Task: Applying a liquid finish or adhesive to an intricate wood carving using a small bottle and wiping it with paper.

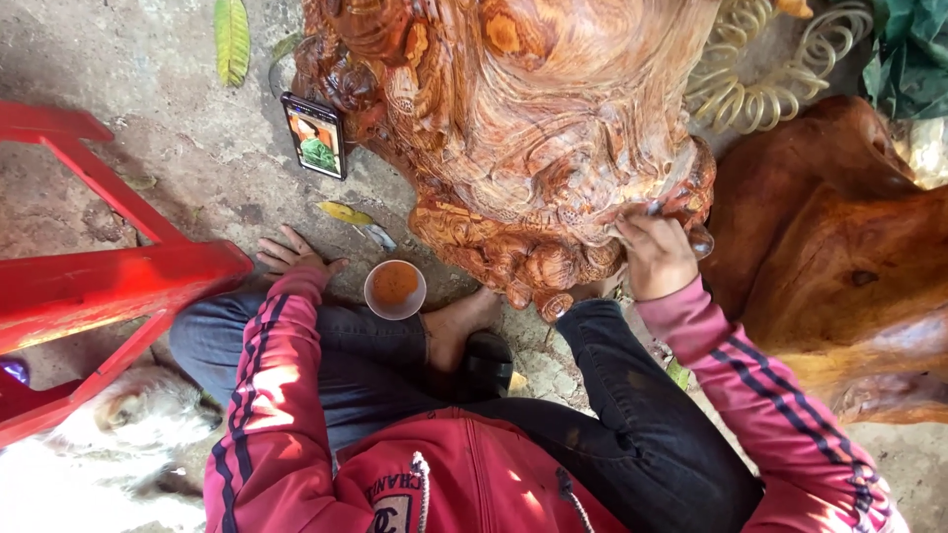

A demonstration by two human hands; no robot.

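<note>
Head view: your right hand (657, 255) pinches a small dark tool (653, 208) against the lower edge of the carved wooden sculpture (533, 128), directly ahead of its fingers. Your left hand (293, 255) lies open on the ground, beside the small cup (395, 288).

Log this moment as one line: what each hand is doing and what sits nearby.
right hand: small tool tip on carved wood sculpture | left hand: flat on concrete ground | near: cup of orange-brown liquid, phone

Probably an outdoor woodcarving workshop: carved wooden sculpture (533, 138) on bare concrete floor (178, 168).
</note>
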